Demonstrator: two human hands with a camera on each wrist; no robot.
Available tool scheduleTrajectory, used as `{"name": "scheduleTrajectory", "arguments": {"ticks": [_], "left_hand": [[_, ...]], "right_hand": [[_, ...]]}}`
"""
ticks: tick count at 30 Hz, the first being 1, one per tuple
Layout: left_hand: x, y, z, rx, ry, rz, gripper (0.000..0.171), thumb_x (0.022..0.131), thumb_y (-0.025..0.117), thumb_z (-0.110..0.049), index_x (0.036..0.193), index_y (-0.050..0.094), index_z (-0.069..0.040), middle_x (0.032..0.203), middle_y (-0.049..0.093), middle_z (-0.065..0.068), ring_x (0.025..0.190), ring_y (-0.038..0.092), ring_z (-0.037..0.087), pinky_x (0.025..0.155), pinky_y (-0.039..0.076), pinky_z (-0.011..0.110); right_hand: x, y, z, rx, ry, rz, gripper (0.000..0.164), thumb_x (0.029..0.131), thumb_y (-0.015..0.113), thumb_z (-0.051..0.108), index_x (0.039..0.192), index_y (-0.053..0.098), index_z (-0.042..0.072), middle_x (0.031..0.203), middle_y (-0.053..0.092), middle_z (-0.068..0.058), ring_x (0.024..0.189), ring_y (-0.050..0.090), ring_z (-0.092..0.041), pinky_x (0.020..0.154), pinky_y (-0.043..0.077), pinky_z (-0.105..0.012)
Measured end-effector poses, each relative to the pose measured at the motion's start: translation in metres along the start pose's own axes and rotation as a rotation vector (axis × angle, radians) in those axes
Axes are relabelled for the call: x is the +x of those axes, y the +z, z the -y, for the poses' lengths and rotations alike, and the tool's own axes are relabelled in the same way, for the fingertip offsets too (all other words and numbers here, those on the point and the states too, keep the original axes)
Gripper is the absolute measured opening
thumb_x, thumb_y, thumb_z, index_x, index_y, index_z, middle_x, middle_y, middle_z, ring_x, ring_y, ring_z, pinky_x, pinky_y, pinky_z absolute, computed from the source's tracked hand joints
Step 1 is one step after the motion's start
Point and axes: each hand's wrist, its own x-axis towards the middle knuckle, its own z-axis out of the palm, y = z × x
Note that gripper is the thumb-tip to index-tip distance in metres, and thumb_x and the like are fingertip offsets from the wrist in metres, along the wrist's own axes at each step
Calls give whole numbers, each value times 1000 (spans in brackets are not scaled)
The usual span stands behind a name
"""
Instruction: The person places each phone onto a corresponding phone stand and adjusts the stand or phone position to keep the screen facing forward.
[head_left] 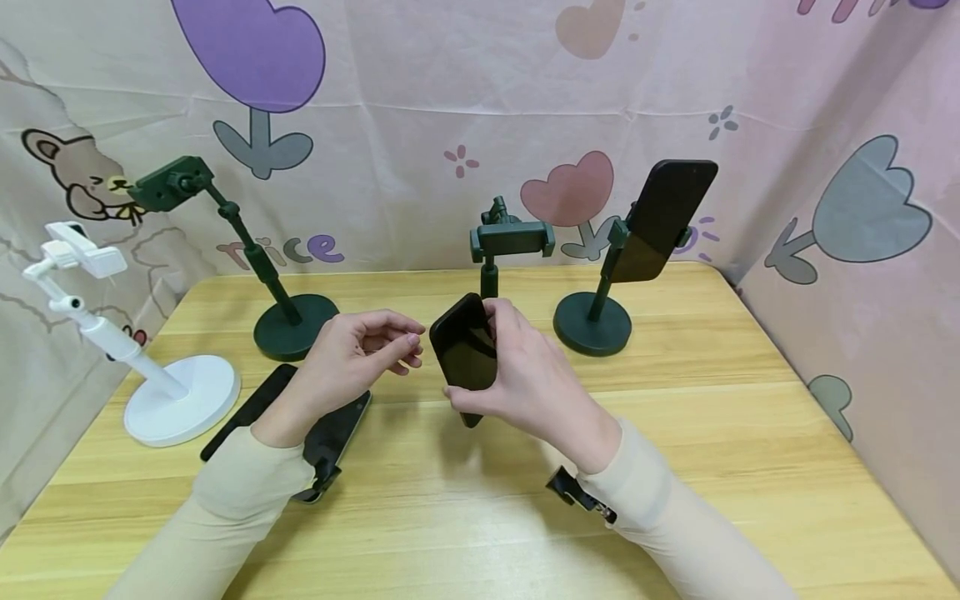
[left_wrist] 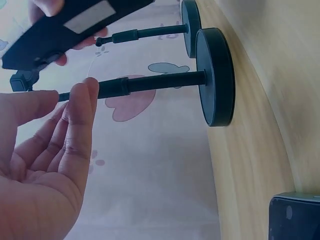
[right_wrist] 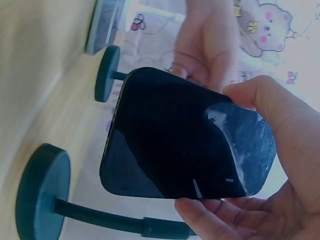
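My right hand [head_left: 536, 379] holds a black smartphone [head_left: 463, 346] by its long edges, tilted above the middle of the table. In the right wrist view, thumb and fingers grip opposite edges of the phone [right_wrist: 175, 140], dark glass side showing. To its left is my left hand [head_left: 348, 358], fingers loosely bent and apart from the phone, with nothing visible in them. A dark green phone stand [head_left: 513, 240] with a bare clamp stands just behind the held phone, which hides its lower part. Two more phones, one on the left [head_left: 258, 408] and one [head_left: 341, 429] partly under my left wrist, lie on the table.
At the right back, a green stand [head_left: 594, 323] carries an upright black phone [head_left: 663, 221]. Another green stand [head_left: 294, 327] and a white stand [head_left: 182, 400], both with bare clamps, are on the left. A printed curtain [head_left: 420, 75] hangs behind the wooden table [head_left: 720, 467].
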Motion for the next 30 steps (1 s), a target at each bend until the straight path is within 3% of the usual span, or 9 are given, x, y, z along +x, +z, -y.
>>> {"name": "scheduleTrajectory", "arguments": {"ticks": [6, 11, 17, 22, 30], "left_hand": [[0, 1, -1, 34, 8, -19, 18, 91, 67, -17, 106, 68, -7, 88, 70, 7, 73, 69, 15, 63, 58, 31], [-1, 2, -2, 43, 11, -29, 17, 91, 68, -16, 106, 68, -9, 87, 70, 2, 74, 69, 14, 64, 58, 31], [-1, 2, -4, 35, 15, -33, 15, 91, 68, -16, 105, 68, -11, 88, 70, 6, 74, 69, 13, 65, 58, 31], [0, 3, -4, 38, 24, -29, 14, 91, 68, -15, 105, 68, -12, 87, 70, 4, 74, 69, 14, 65, 58, 31], [0, 5, -6, 43, 30, -26, 15, 90, 68, -14, 105, 68, -12, 87, 70, -2, 74, 69, 13, 65, 58, 30]], "right_hand": [[-3, -14, 7, 68, 0, -6, 90, 65, 76, 54, 133, 39, 7, 105, 54, 0, 84, 54, -12, 69, 49, -26], [-4, -24, 12, 66, -10, -48, 90, 65, 76, 54, 133, 38, 9, 100, 53, 2, 81, 51, -8, 66, 47, -24], [-4, -34, 13, 64, -14, -96, 96, 63, 78, 52, 137, 33, 11, 93, 54, 4, 81, 53, -7, 65, 46, -24], [-3, -41, 13, 96, -28, -126, 101, 63, 80, 49, 141, 27, 10, 89, 53, 2, 77, 54, -9, 67, 51, -22], [-4, -52, 14, 171, -1, -131, 101, 64, 82, 45, 140, 24, 12, 94, 55, 2, 86, 55, -8, 70, 53, -18]]}}
